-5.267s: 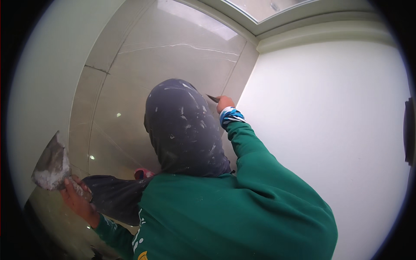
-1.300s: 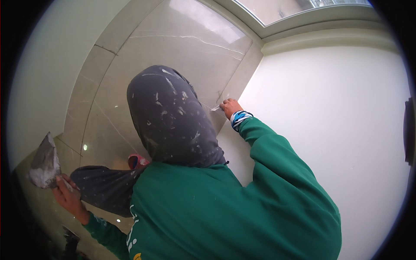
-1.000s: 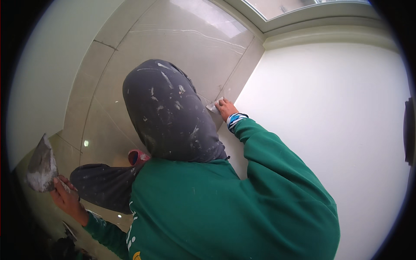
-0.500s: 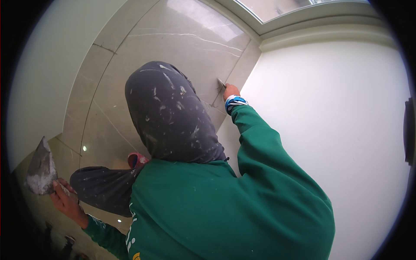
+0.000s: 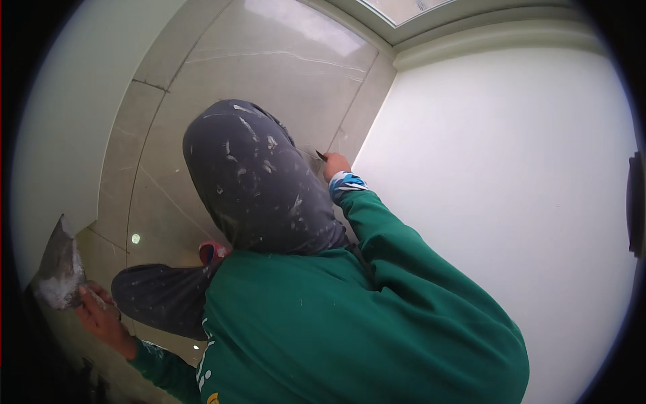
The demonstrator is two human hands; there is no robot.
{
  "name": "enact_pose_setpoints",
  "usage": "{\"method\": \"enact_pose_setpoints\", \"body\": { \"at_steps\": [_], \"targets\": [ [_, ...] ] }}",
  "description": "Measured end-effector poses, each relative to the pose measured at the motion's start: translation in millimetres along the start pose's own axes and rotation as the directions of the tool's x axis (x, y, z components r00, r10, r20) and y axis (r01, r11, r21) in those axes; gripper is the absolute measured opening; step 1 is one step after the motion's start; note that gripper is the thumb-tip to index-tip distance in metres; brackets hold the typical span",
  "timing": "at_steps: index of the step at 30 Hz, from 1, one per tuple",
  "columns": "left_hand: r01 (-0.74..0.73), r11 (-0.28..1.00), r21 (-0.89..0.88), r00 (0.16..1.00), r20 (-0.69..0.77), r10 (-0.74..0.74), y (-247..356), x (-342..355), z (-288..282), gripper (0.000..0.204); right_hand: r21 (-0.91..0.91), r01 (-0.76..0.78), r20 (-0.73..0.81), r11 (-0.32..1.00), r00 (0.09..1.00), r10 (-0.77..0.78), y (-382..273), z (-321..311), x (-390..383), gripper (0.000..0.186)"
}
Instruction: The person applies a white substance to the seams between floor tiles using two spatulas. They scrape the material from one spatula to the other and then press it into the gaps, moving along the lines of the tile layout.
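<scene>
In my left hand (image 5: 104, 322), out at the lower left, is a pointed trowel (image 5: 62, 259) with white, paste-like material on its blade. The fingers close round it at the handle end. My right hand (image 5: 337, 165) is low over the tiled floor, just right of my raised knee. A small, thin-bladed tool (image 5: 321, 155) pokes out of its closed fingers, pointing up and left; most of it is hidden, so its exact kind is unclear. Beneath that hand lie grey floor tiles (image 5: 289, 81) with dark joint lines.
My bent knee in paint-flecked grey trousers (image 5: 256, 182) covers the middle of the floor. A white wall (image 5: 471, 168) rises at the right, with a framed window (image 5: 397, 10) at the far end. Another pale wall panel (image 5: 74, 128) stands at the left. A red shoe (image 5: 212, 252) shows between my legs.
My right hand, with the small tool, has drawn back toward me and a little left along the floor. The left hand still holds the trowel, nearly unmoved.
</scene>
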State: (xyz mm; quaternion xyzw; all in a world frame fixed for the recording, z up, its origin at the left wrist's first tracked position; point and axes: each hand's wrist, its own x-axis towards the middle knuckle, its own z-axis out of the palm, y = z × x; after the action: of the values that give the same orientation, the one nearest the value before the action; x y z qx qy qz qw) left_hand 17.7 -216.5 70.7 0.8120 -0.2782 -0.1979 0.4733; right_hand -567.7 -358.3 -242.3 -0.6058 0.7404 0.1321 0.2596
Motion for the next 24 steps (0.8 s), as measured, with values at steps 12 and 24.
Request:
{"method": "enact_pose_setpoints", "body": {
  "at_steps": [12,24],
  "targets": [
    [-0.009,1.0,-0.004,0.999,0.046,0.009,2.8,1.5,-3.5,0.022,0.04,-0.187,-0.104,0.982,0.976,0.19,58.9,-55.0,68.9,0.038],
    [0.01,1.0,-0.007,0.999,0.034,-0.01,-4.1,5.2,-4.3,0.024,0.036,-0.037,-0.095,0.999,0.995,0.041,10.7,-16.1,34.9,0.03]
  ]
}}
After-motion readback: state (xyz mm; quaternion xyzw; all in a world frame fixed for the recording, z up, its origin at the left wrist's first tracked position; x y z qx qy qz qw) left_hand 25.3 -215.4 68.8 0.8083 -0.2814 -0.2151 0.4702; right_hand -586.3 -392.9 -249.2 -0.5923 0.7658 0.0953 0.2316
